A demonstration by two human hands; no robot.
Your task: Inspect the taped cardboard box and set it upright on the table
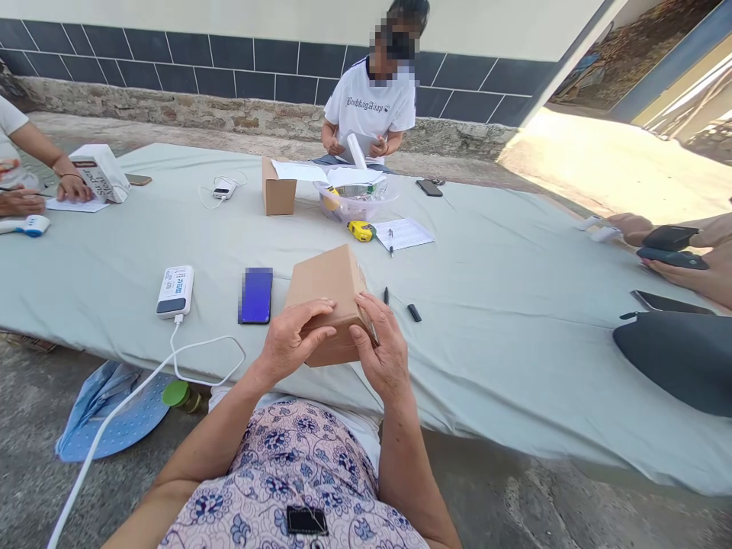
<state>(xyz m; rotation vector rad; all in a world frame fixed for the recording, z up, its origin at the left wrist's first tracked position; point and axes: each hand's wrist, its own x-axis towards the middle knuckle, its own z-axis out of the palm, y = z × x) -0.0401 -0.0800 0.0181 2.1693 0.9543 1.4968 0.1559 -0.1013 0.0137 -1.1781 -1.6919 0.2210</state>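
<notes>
A brown cardboard box (pixel 323 278) rests on the table right in front of me, tilted slightly toward me. My left hand (pixel 297 335) grips its left near edge, thumb and fingers on the top and front. On the right near corner, my right hand (pixel 384 347) holds the box with the thumb on the front face and the fingers over the top and side. Just right of the box lie a black pen (pixel 386 296) and its black cap (pixel 414 313). A phone (pixel 257 296) with a blue screen lies left of the box.
A white power bank (pixel 174 291) with a cable lies on the left. Farther back are another cardboard box (pixel 278 196), a clear plastic basket (pixel 357 206), a yellow tape measure (pixel 361 231) and a paper sheet (pixel 415 235). People sit across and at both sides. A dark bag (pixel 680 358) lies right.
</notes>
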